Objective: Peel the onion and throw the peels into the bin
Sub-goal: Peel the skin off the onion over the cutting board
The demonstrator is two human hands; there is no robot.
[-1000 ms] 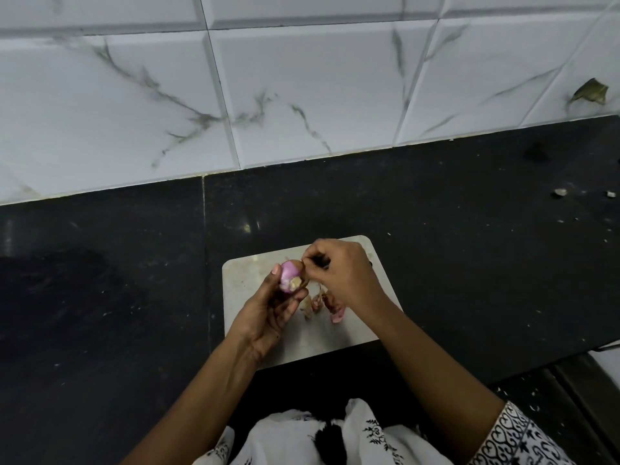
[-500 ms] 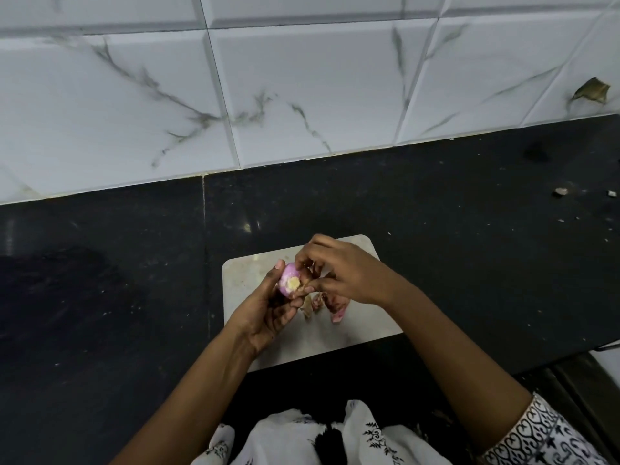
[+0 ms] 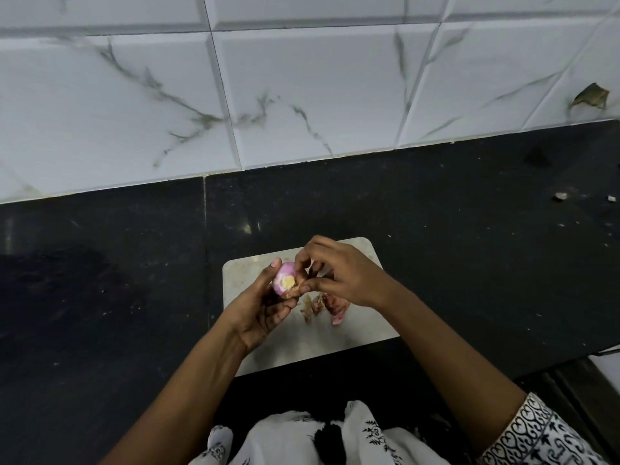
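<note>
A small pink onion (image 3: 284, 281) with a pale yellow cut end is held above the white cutting board (image 3: 355, 325). My left hand (image 3: 261, 308) cups it from below and the left, thumb up along its side. My right hand (image 3: 339, 271) is at the onion's right side, fingertips pinching a brownish bit of skin at its edge. Loose pink and brown peels (image 3: 327, 305) lie on the board just under my right hand. No bin is in view.
The board rests on a dark stone counter (image 3: 117, 280) against a white marble-tiled wall (image 3: 302, 88). Small crumbs (image 3: 561, 196) lie at the far right. A dry leaf scrap (image 3: 591, 95) sticks to the wall at the right. The counter's front edge runs just below the board.
My right hand has turned and lowered its fingers against the onion's right side, pinching the skin there. The left hand has kept hold of the onion in about the same place.
</note>
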